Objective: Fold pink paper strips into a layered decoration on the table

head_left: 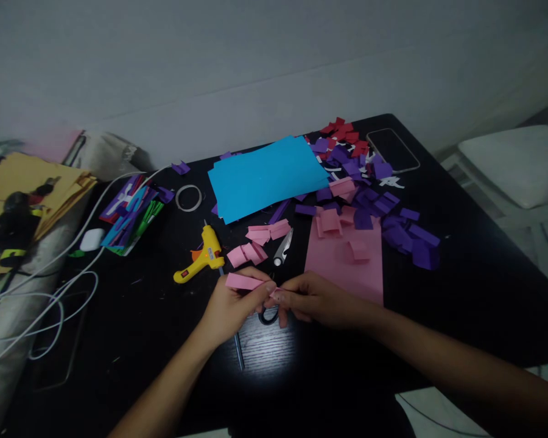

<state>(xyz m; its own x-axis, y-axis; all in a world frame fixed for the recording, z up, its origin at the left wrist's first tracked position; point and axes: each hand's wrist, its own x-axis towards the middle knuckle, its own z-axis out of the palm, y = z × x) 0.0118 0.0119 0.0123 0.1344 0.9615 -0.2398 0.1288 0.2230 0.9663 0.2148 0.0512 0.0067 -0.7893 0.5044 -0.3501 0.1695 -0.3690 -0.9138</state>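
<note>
My left hand (237, 301) is closed on a pink paper strip (244, 281), which sticks out to the left over the fingers. My right hand (313, 298) pinches the strip's other end, and the fingertips of both hands meet there. Beneath the hands lie scissors (283, 249); their blades and part of a dark handle loop show. Folded pink paper pieces (247, 253) rest just beyond my left hand. A pink sheet (342, 277) lies flat beside and partly under my right hand. To the left is a yellow glue gun (203, 255).
Blue sheets (269, 176) lie toward the back. Purple pieces (408, 237) and red scraps (344, 134) are scattered at the right, near a phone (393, 150). A tape roll (189, 198), bundled coloured strips (134, 213) and white cables (50, 295) occupy the left. A white chair (520, 161) stands beyond the table's right edge.
</note>
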